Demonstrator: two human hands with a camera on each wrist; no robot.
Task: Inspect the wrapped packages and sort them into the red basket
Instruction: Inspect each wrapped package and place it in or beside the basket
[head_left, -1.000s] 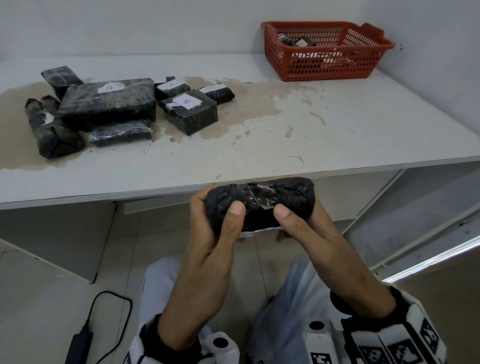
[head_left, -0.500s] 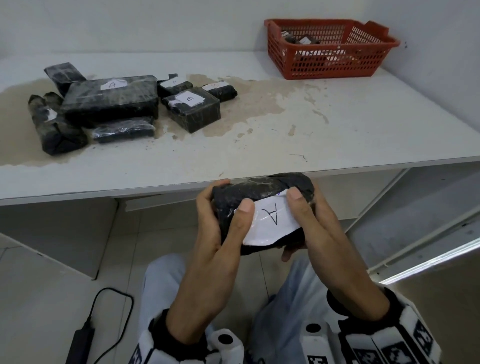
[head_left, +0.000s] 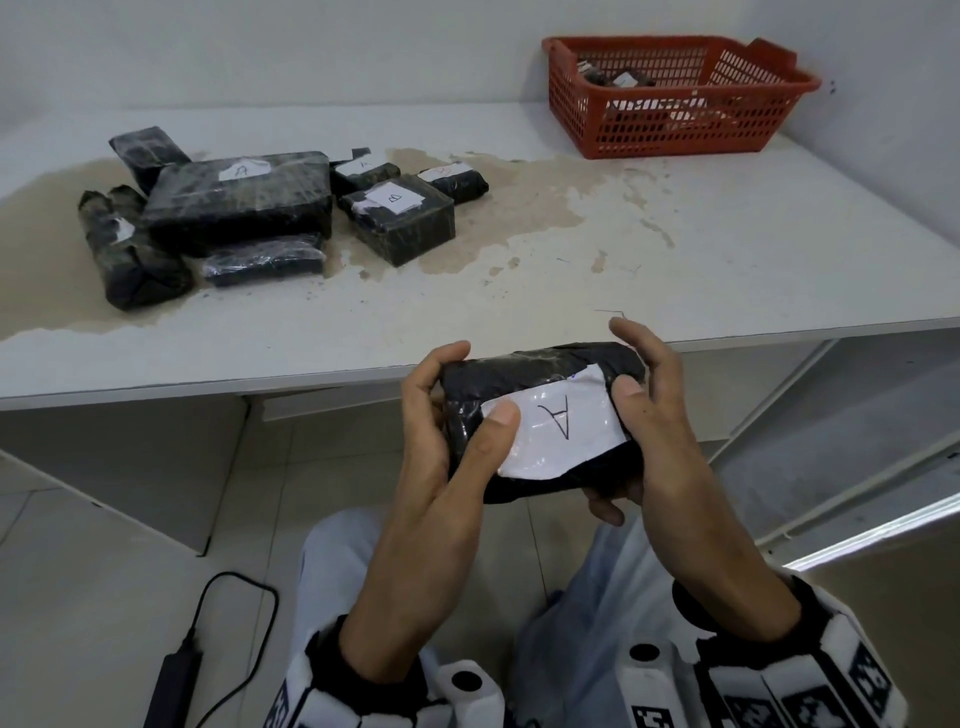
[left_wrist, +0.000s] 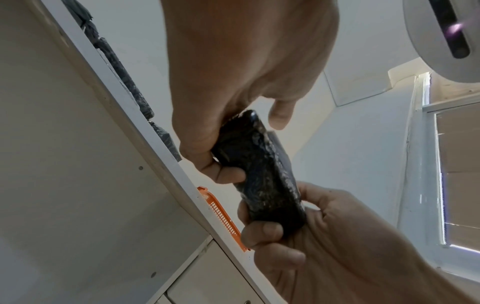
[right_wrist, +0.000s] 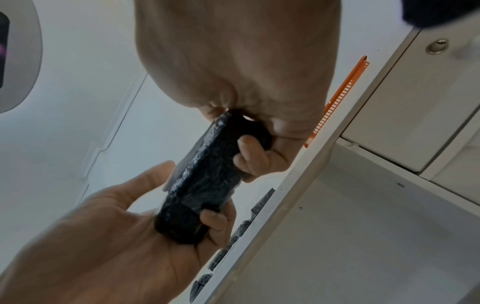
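I hold a black wrapped package (head_left: 524, 374) (left_wrist: 262, 181) (right_wrist: 205, 181) in both hands below the table's front edge. Its white label (head_left: 561, 423), marked "A", faces up. My left hand (head_left: 441, 441) grips its left end, thumb on the label's edge. My right hand (head_left: 644, 410) grips the right end, thumb on top, index finger lifted off. The red basket (head_left: 675, 127) stands at the table's far right with a few packages inside. Several more black wrapped packages (head_left: 239, 200) lie in a cluster at the table's left.
The white table (head_left: 571, 291) is stained brown around the cluster. A wall runs close behind and to the right of the basket. Below, a black cable and adapter (head_left: 171, 680) lie on the tiled floor, left of my knees.
I have turned the package over in my hands, so its labelled side now faces up. My right index finger has lifted off it.
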